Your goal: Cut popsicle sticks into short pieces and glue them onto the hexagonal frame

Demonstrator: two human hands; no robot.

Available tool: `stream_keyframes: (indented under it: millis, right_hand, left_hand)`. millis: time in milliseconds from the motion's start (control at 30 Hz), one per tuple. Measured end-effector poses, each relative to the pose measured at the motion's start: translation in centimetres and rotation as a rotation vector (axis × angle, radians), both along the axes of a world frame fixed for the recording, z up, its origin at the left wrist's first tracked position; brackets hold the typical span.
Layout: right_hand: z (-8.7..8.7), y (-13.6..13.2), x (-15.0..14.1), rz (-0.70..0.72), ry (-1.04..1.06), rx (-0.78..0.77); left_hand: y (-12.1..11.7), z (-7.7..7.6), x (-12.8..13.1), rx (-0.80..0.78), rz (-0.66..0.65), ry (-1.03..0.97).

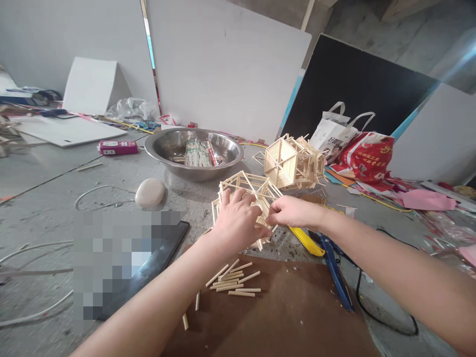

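A pale lattice frame of thin wooden sticks (243,179) sits beyond the brown board, in front of me. My left hand (238,218) is closed over its near left side, fingers bent around the sticks. At the frame's right side, my right hand (292,212) makes a pinch; the fingertips hide what is between them. Both hands cover much of the frame's near part. Short cut sticks (232,282) lie loose on the brown board (282,317) below my hands. Just behind stands a larger hexagonal stick structure (281,162), tipped so one panelled face points toward me.
A steel basin (156,151) holds wrapped chopsticks. Blue-handled pliers (336,277) and a yellow-handled tool (307,241) lie by my right forearm. Left are a white oval object with a cable (149,192), a partly blurred dark tablet-like device (148,277) and a purple packet (118,147). Bags (366,153) stand at right.
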State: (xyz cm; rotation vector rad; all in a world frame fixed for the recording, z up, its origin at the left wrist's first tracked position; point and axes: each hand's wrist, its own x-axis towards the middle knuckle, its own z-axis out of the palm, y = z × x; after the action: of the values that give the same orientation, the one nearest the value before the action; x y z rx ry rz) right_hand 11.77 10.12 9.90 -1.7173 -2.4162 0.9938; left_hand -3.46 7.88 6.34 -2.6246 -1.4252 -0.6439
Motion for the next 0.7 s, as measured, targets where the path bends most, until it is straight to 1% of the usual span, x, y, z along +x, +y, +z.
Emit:
stream_keyframes:
  millis: [200,400,533,700]
  right_hand:
    - [-0.04,0.55,0.66,-0.009,0.083,0.023]
    - [-0.18,0.70,0.08,-0.036,0.147,0.024]
    - [-0.36,0.62,-0.28,-0.072,0.144,0.009]
    - [-0.40,0.75,-0.27,-0.077,0.139,0.007]
  left_hand:
    - [-0.07,0.08,0.06,0.000,0.010,0.009]
    - [-0.05,-0.11,0.13,0.015,-0.002,-0.001]
    - [-0.05,-0.13,0.11,0.016,-0.007,-0.008]
    - [-0.08,-0.15,0.08,0.030,-0.010,-0.006]
